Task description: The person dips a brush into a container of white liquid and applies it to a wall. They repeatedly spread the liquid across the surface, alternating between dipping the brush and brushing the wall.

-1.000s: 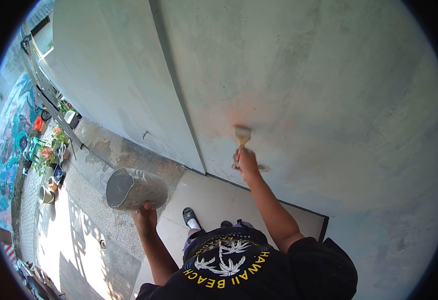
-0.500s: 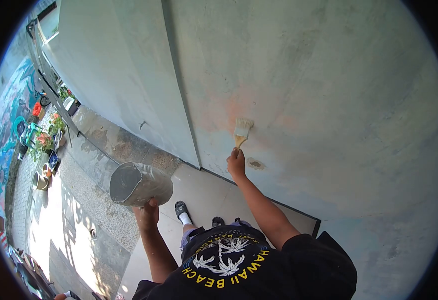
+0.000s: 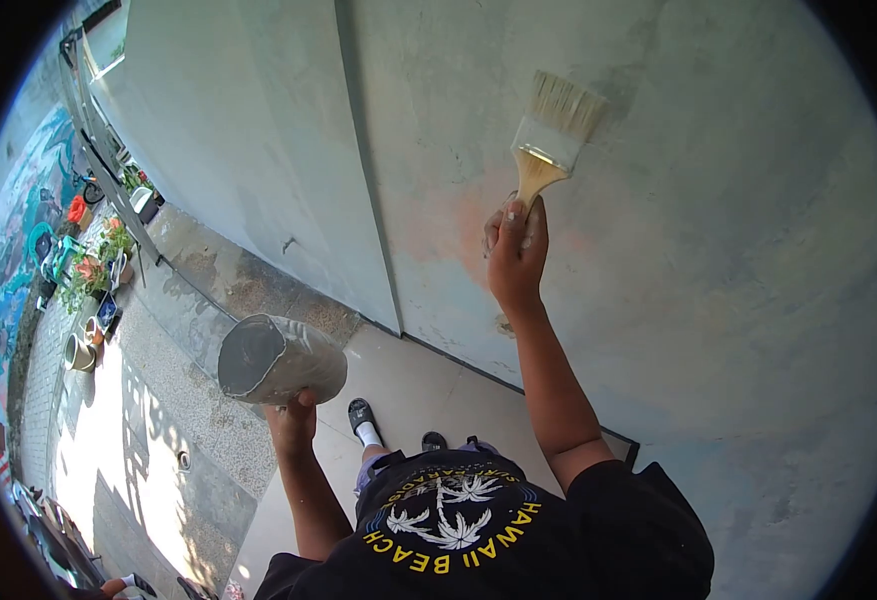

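Observation:
My right hand (image 3: 518,250) is closed round the wooden handle of a wide paintbrush (image 3: 548,140), its pale bristles pointing up in front of the wall. Grey smears mark the fingers. Lower left, my left hand (image 3: 294,420) grips a grey-coated paint container (image 3: 303,362) from below, tilted so its mouth faces left. Grey coating lines its inside. The pale grey-green wall (image 3: 698,250) carries a faint pinkish patch left of my right wrist, and a small damaged spot shows partly behind my forearm.
A vertical corner edge (image 3: 368,190) divides the wall; a small tap-like fitting (image 3: 289,244) juts out left of it. Light tiles (image 3: 433,385) lie under my slippers. Potted plants (image 3: 88,275) and a metal frame (image 3: 108,160) stand at the far left, beside a painted mural (image 3: 8,270).
My right hand has moved up and slightly right with the paintbrush, which now looks larger and nearer the camera. The container in my left hand has barely shifted.

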`<action>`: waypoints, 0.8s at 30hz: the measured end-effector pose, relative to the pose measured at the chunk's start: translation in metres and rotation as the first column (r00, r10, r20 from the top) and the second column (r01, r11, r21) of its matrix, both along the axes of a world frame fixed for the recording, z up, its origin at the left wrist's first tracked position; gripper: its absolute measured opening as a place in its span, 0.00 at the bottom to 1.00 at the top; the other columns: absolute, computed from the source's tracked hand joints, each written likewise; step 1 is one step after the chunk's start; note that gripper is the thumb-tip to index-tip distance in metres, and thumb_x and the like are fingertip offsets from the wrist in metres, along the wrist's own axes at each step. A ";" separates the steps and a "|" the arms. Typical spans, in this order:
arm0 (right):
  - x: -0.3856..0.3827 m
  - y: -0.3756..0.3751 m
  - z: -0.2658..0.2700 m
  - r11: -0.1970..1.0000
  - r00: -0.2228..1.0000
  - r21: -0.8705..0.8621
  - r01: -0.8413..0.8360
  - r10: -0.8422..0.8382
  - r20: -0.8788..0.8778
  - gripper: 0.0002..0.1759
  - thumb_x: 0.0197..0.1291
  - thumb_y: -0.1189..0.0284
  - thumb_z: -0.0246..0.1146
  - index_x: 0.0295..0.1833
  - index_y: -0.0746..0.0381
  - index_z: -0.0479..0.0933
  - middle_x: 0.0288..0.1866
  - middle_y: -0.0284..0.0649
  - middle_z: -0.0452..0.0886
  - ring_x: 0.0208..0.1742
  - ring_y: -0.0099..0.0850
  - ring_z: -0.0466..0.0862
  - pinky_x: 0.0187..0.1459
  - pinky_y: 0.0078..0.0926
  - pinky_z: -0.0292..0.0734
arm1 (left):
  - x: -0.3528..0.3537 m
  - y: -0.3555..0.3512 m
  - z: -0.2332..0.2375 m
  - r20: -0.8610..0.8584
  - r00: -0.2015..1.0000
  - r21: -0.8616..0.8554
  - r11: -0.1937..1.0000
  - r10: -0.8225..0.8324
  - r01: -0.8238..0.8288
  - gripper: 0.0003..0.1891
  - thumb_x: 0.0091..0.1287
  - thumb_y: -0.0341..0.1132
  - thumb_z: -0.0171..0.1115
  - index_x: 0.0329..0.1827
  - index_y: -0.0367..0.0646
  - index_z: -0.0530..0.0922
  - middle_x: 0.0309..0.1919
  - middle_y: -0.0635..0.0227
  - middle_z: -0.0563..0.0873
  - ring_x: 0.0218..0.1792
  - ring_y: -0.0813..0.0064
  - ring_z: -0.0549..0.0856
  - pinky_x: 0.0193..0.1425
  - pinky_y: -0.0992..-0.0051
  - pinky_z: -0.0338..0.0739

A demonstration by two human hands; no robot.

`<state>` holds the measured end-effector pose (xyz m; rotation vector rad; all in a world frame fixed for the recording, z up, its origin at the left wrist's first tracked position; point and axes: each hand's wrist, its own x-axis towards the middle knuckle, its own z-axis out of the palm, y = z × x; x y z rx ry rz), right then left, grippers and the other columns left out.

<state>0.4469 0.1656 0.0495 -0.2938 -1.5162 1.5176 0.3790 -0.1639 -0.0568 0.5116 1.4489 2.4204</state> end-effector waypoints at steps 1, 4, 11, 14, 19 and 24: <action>-0.002 0.002 0.003 0.969 0.989 0.215 0.119 -0.097 -0.110 0.17 0.78 0.60 0.43 0.37 0.58 0.64 0.19 0.30 0.64 0.17 0.17 0.62 0.19 0.18 0.61 | -0.002 0.001 0.001 -0.010 1.000 0.003 1.000 -0.015 0.015 0.52 0.50 0.49 0.79 0.74 0.42 0.57 0.66 0.62 0.69 0.68 0.60 0.69 0.72 0.54 0.63; -0.007 0.008 -0.031 0.991 1.000 -0.135 -0.008 0.007 -0.010 0.17 0.78 0.59 0.43 0.38 0.58 0.64 0.19 0.30 0.64 0.17 0.17 0.64 0.19 0.19 0.63 | 0.001 0.010 0.018 -0.062 0.997 -0.073 0.996 0.046 -0.051 0.50 0.48 0.56 0.81 0.67 0.35 0.65 0.56 0.62 0.77 0.57 0.66 0.77 0.62 0.64 0.71; 0.014 -0.010 -0.273 0.681 0.775 -0.702 0.206 0.324 0.542 0.20 0.75 0.55 0.47 0.34 0.58 0.66 0.18 0.32 0.65 0.13 0.25 0.62 0.18 0.30 0.66 | -0.008 0.011 0.019 -0.103 0.993 -0.106 0.991 0.066 -0.077 0.51 0.46 0.59 0.80 0.66 0.34 0.66 0.56 0.63 0.77 0.57 0.67 0.77 0.61 0.66 0.72; 0.019 0.000 -0.277 0.502 0.761 -0.838 0.215 0.451 0.466 0.18 0.74 0.55 0.48 0.36 0.58 0.67 0.18 0.30 0.64 0.12 0.23 0.58 0.18 0.29 0.62 | -0.010 0.007 0.019 -0.068 0.997 -0.099 0.995 0.021 -0.028 0.50 0.47 0.57 0.80 0.66 0.35 0.66 0.56 0.63 0.77 0.57 0.66 0.77 0.61 0.65 0.72; 0.017 0.009 -0.095 0.754 0.905 -0.648 -0.110 0.345 0.248 0.18 0.75 0.59 0.47 0.35 0.58 0.67 0.15 0.29 0.61 0.13 0.21 0.59 0.19 0.26 0.60 | -0.014 0.011 0.022 -0.062 0.998 -0.053 0.999 -0.006 0.003 0.48 0.49 0.54 0.80 0.66 0.36 0.66 0.56 0.63 0.77 0.56 0.67 0.77 0.61 0.65 0.72; 0.013 -0.015 -0.008 0.999 0.999 0.011 0.038 -0.038 0.027 0.19 0.77 0.54 0.44 0.38 0.56 0.64 0.18 0.29 0.63 0.14 0.17 0.61 0.18 0.19 0.60 | -0.022 0.008 0.018 -0.058 0.988 -0.088 0.987 -0.140 0.135 0.50 0.51 0.50 0.79 0.73 0.40 0.59 0.66 0.61 0.71 0.67 0.60 0.70 0.72 0.56 0.63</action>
